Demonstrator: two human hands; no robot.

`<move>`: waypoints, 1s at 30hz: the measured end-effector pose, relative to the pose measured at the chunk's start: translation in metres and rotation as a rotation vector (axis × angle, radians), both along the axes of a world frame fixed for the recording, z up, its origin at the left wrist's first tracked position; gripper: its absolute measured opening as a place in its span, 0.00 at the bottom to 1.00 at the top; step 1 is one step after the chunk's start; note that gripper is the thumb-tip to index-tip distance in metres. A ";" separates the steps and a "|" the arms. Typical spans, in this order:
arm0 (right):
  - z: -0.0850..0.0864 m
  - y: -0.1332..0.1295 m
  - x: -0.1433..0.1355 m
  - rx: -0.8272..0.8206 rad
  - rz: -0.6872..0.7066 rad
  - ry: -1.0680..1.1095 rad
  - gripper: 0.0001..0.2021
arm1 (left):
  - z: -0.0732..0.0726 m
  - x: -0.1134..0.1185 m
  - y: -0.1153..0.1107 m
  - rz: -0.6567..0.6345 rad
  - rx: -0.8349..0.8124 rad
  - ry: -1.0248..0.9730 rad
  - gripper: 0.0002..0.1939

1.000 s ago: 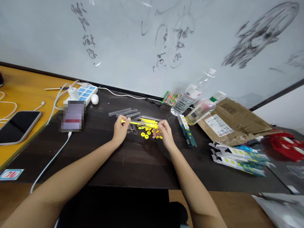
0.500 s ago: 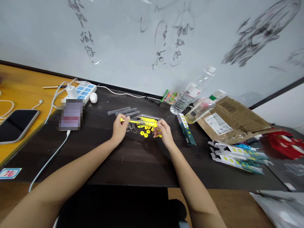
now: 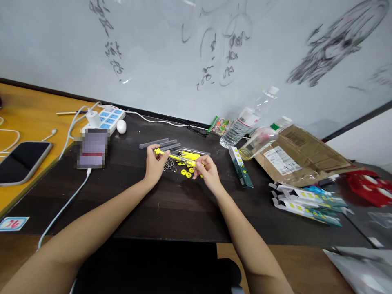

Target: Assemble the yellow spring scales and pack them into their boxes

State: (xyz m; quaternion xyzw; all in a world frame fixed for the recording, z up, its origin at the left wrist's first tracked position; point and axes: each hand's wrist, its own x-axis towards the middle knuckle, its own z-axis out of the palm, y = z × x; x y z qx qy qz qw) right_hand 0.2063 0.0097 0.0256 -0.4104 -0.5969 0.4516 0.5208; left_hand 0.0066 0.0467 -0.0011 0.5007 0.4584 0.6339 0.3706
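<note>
Between my hands is a slim yellow tool with a clear middle section (image 3: 176, 157), sloping down to the right. My left hand (image 3: 155, 164) pinches it near its upper left end, and my right hand (image 3: 207, 170) grips its lower right end. Beneath and behind it on the dark table lie several yellow rings (image 3: 185, 173) and yellow rods (image 3: 190, 155). Clear ribbed tubes (image 3: 154, 143) lie behind my left hand. Thin metal wire pieces (image 3: 168, 164) rest between the hands, partly hidden by my left fingers.
A teal and white box (image 3: 241, 168) lies right of my right hand, near a water bottle (image 3: 240, 124) and a second bottle (image 3: 260, 141). Farther right are a brown package (image 3: 309, 151) and flattened boxes (image 3: 308, 204). At left are a power strip (image 3: 110, 118) and a phone (image 3: 23, 161).
The tool now tilts more, its left end raised slightly and its right end lower. My right hand has shifted a little and its fingers have changed position on the tool.
</note>
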 end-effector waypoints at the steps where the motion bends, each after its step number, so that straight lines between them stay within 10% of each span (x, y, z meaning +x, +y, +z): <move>1: -0.001 0.000 0.000 0.006 0.003 0.000 0.17 | -0.001 0.000 0.002 0.004 0.007 -0.002 0.18; 30: 0.003 0.001 0.004 0.039 -0.078 0.074 0.17 | -0.005 0.001 0.008 -0.054 -0.091 -0.062 0.10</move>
